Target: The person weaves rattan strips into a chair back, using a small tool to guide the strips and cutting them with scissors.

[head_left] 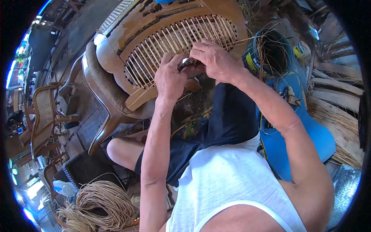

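Observation:
A wooden chair frame (106, 56) with an oval opening lies tilted in front of me. Pale cane strands (154, 52) run side by side across the opening, threaded through holes along its rim. My left hand (170, 79) is at the opening's near edge, fingers bent and closed. Close beside it, my right hand (214, 62) is pinched, its fingertips almost meeting the left ones. Something small and dark shows between the hands, but the fingers hide most of it. A longer strand sticks out past the frame to the right of my right hand.
A dark bucket (284, 52) with loose strands stands at right, near a blue plastic piece (309, 141). Coiled cane (108, 203) lies at lower left. A cane-backed chair (43, 103) stands farther left. Wood slats (336, 96) lie at far right.

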Available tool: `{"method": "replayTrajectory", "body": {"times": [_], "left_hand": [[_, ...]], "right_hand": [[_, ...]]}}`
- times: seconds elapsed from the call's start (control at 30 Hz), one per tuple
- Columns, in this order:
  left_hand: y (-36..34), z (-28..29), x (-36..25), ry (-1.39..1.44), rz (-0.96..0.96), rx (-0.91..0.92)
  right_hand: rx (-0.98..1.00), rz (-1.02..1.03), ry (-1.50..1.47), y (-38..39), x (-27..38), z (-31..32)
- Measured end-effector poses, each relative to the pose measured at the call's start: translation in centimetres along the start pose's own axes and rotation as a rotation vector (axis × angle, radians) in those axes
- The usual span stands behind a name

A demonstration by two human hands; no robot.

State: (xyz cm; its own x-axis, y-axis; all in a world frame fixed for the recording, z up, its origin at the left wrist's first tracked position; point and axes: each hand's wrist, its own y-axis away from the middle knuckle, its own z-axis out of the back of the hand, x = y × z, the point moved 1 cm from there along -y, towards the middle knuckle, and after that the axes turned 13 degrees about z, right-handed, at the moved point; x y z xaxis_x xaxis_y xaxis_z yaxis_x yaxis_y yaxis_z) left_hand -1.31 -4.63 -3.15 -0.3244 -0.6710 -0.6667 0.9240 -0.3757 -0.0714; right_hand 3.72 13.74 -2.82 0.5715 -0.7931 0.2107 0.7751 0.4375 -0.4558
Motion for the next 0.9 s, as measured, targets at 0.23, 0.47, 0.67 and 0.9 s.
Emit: {"method": "replayTrajectory", "body": {"times": [0.23, 0.47, 0.67, 0.9], "left_hand": [[0.7, 0.0, -0.4, -0.015, -0.062, 0.005], [0.3, 1.6, -0.3, -0.048, -0.091, 0.056], [-1.0, 1.1, -4.7, -0.132, -0.15, 0.08], [-1.7, -3.9, -7.1, -0.073, -0.098, 0.073]], "right_hand": [[0.066, 0.043, -0.075, 0.6, -0.5, 0.6], [-0.098, -0.179, -0.207, 3.3, -3.4, 5.6], [-0.091, -0.281, 0.358, 7.5, -8.2, 7.9], [-0.07, -0.404, 0.084, 7.8, -9.3, 7.9]]}}
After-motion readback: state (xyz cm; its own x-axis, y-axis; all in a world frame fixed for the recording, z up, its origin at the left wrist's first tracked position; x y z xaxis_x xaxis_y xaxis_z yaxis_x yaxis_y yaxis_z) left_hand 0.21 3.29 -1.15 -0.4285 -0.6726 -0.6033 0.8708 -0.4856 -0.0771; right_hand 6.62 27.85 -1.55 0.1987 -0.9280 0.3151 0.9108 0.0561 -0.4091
